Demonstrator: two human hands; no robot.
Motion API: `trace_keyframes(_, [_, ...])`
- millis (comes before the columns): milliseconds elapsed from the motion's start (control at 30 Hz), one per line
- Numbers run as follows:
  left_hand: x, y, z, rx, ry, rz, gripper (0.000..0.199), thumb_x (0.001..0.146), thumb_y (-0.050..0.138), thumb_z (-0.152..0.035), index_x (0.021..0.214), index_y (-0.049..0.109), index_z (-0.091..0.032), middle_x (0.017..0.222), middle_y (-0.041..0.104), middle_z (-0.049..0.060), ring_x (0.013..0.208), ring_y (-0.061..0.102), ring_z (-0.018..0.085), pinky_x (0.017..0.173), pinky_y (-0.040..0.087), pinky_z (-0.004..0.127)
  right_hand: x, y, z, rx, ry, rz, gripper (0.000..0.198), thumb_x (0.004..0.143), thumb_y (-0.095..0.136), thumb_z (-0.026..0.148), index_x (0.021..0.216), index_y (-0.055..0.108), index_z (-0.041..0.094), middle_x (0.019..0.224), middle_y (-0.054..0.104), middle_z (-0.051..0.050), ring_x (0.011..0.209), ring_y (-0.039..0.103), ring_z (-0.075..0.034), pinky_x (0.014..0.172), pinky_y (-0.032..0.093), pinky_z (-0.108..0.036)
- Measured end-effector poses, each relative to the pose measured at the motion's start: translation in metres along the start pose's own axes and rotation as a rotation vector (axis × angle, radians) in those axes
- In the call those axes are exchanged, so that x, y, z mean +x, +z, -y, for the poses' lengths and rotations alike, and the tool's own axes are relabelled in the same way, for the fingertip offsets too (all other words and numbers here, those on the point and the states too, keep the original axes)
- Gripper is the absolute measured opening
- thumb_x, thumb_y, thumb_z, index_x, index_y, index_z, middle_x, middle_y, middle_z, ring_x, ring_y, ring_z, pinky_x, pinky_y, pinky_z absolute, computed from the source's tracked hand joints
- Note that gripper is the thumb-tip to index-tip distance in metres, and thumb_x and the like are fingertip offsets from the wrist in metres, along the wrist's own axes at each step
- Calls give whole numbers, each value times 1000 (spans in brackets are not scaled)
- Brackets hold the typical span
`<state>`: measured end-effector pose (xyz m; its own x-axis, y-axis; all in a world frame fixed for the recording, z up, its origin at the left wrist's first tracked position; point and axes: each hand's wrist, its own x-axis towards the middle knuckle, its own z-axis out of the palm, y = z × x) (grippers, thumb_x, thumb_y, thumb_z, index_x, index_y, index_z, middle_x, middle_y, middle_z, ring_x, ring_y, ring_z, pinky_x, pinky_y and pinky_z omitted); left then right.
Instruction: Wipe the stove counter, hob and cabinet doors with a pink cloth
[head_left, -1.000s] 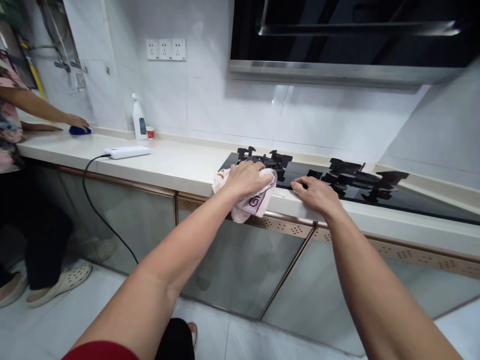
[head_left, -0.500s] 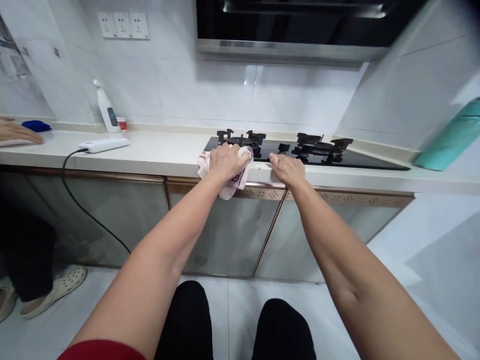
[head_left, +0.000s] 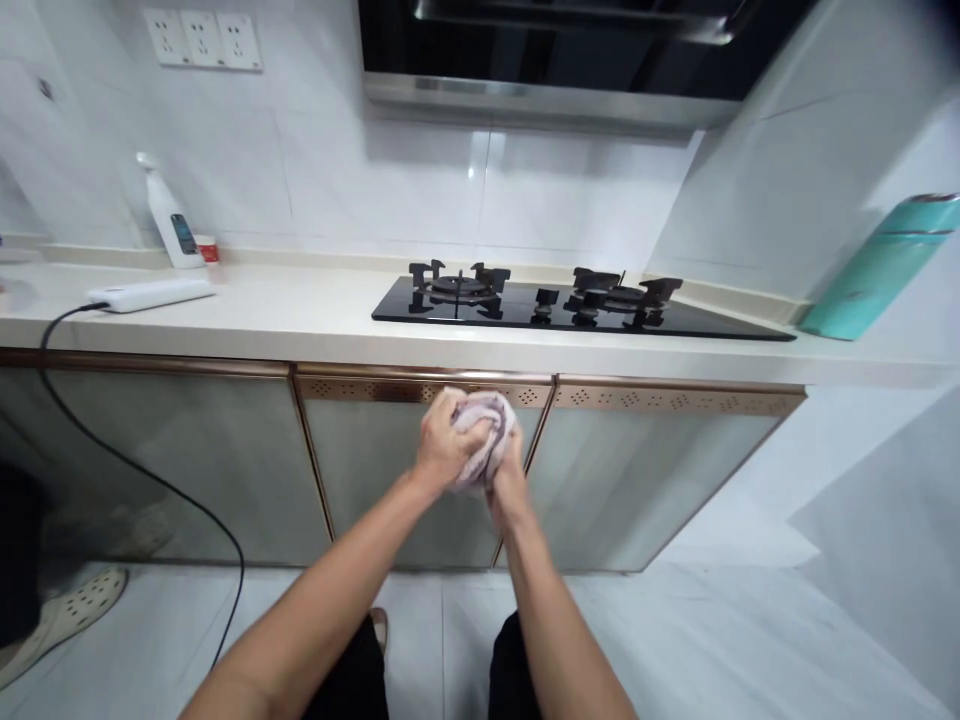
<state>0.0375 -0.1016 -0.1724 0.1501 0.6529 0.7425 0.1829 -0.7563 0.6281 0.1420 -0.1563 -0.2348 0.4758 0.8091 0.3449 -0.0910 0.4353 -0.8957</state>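
A pale pink cloth (head_left: 484, 430) with darker stripes is bunched up between my two hands, in front of the cabinet doors and below the counter edge. My left hand (head_left: 444, 440) is closed on its left side, the thumb pressed over it. My right hand (head_left: 511, 475) grips the cloth from the right and below; most of its fingers are hidden behind it. Above and beyond my hands, the black gas stove (head_left: 510, 305) is set in the white counter (head_left: 315, 305).
On the counter's left stand a white spray bottle (head_left: 172, 220), a small red-and-white tub (head_left: 207, 248) and a white power strip (head_left: 154, 294), its black cord (head_left: 142, 465) hanging to the floor. A teal flask (head_left: 874, 270) stands right. A person's shoe (head_left: 75, 610) shows lower left.
My left hand has lifted the cloth off the counter edge and brought it down towards me. My right hand has left the counter edge and joined on the cloth. The view has shifted right.
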Motion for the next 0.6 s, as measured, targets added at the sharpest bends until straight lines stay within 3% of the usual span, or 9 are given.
trace_keyframes(100, [-55,23,42,-181,-390,59,27,82,69,-45,88,66,-20,83,66,1,79,62,17,78,52,29,-42,11,-57,288,287,103,89,78,71,76,149,46,31,137,66,-7,129,62,-24,106,54,-43])
trace_keyframes(200, [-81,30,67,-301,-515,90,38,89,63,-56,96,70,-19,92,70,5,87,67,18,83,55,31,-55,19,-80,330,400,12,85,68,89,58,141,55,29,128,72,-5,125,65,-23,104,56,-38])
trace_keyframes(267, [-83,28,72,-387,-478,144,46,99,48,-58,109,72,-20,109,72,9,102,69,20,95,55,35,-50,21,-82,351,410,-75,80,67,90,54,136,60,26,124,73,-5,121,67,-24,101,58,-38])
trace_keyframes(333, [-77,19,71,-343,-365,128,49,104,39,-55,120,71,-21,125,68,12,120,65,22,108,49,40,-43,18,-79,336,385,-172,73,70,87,54,132,62,23,125,73,-7,119,69,-25,98,60,-38])
trace_keyframes(433, [-65,-1,76,30,-137,-137,44,100,52,-47,134,65,-23,150,52,16,146,45,29,123,32,52,-33,2,-70,190,293,-334,65,76,81,53,129,63,22,126,72,-7,114,70,-25,92,62,-39])
trace_keyframes(500, [-59,-14,87,299,-62,-293,51,96,61,-40,143,59,-22,165,33,19,158,23,35,126,20,59,-23,-17,-60,37,185,-459,62,79,75,56,128,63,21,124,72,-8,112,70,-26,93,61,-41])
trace_keyframes(600, [-52,-25,109,545,-103,-330,61,94,65,-34,152,51,-21,173,15,21,162,1,38,125,12,66,5,-43,-42,-304,36,-632,70,83,63,64,135,60,18,134,65,-12,128,60,-28,113,47,-48])
